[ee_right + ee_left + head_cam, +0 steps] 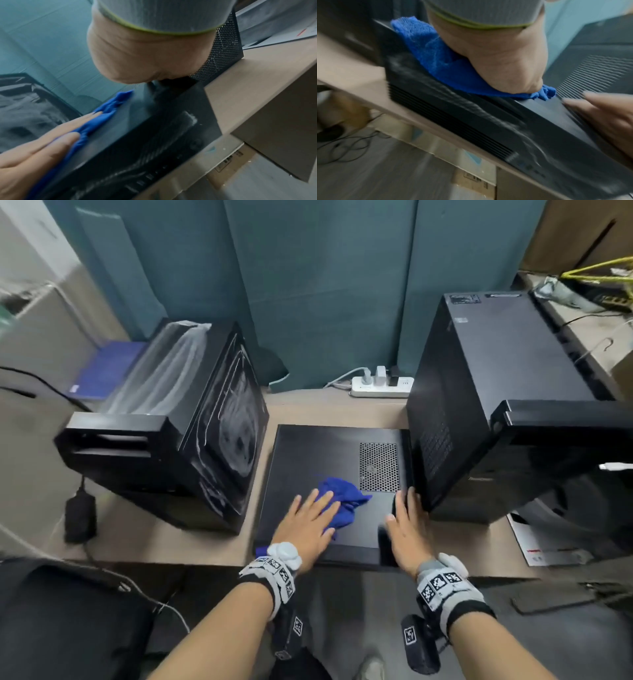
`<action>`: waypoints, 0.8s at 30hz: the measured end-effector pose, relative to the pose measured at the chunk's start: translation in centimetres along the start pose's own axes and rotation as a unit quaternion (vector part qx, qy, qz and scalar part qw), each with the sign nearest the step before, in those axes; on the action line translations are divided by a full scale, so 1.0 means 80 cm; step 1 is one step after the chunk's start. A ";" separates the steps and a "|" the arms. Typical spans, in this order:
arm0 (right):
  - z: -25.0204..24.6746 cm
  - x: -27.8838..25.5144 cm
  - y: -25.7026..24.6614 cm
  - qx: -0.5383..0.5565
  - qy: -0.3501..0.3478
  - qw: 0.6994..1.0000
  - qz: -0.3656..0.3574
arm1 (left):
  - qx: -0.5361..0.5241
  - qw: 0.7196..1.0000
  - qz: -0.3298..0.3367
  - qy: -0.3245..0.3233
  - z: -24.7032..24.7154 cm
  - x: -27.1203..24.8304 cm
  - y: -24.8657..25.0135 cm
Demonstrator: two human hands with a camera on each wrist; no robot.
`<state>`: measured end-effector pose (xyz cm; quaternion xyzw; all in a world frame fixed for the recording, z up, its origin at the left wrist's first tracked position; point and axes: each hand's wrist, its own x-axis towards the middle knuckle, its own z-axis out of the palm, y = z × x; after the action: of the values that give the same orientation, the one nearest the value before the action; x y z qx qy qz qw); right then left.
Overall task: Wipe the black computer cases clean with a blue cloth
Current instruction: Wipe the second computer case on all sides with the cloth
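Computer cases, three, black, on a tan desk (212, 549): tall tower (507, 392) at right of frame, dust-streaked tower (178, 419) at left, flat case (329, 460) lying low between them at centre. Blue cloth (346, 501), bunched, on the flat case's top just beside its mesh vent (378, 467). Left hand (308, 525) flat, fingers straight and spread, pressing the cloth. Right hand (407, 529) open too, fingers straight, resting at the flat case's right edge, holding nothing. White power strip (380, 386) behind, upper centre.
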<state>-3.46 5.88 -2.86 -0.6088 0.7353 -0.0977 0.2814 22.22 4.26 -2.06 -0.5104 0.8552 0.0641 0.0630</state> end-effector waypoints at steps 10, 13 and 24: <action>-0.019 -0.047 0.012 0.343 -0.056 0.933 0.090 | -0.083 0.942 -0.316 0.076 0.016 -0.035 -0.024; -0.027 -0.056 0.014 0.404 -0.062 0.899 0.156 | -0.088 0.947 -0.301 0.075 0.013 -0.022 0.013; -0.017 -0.042 0.018 0.379 -0.074 0.915 0.114 | -0.058 0.998 -0.002 -0.017 -0.020 0.028 0.174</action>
<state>-5.07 9.14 -1.42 -0.3742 0.6846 -0.2911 0.5537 8.83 8.62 -0.27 -0.5134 0.8481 0.1219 0.0481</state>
